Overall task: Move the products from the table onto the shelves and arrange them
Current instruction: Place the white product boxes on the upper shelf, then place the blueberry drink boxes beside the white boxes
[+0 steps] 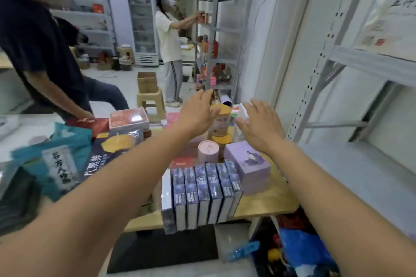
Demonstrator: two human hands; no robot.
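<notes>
A grey metal shelf unit (371, 67) fills the right side of the head view, its nearest boards bare. Below and to its left is a wooden table (270, 198) crowded with products. Two bare forearms stretch forward over the table from the bottom of the frame.

Both hands flank a tall yellow-lidded canister (220, 119) at the far middle of the table. It stands upright, long axis vertical, and seems to rest on top of a second yellow-lidded canister (221, 139). The left hand (198, 112) is open with its fingers spread. Its thumb is at the top canister's left side, though contact cannot be confirmed. The right hand (261, 128) is also open with the palm turned inward, and it sits near the canister's right side but apart from it. Neither hand holds anything. The left hand is the nearer — the canister lies just to its right and slightly ahead.

By count, there are two yellow-lidded canisters and one pink canister (208, 152) in front of them. One lilac box (247, 164) sits to the right. At the near edge is a row of slim dark blue boxes (207, 191) standing on end — six, with a paler wrapped one at the left end. No product is on the near shelf yet.
</notes>
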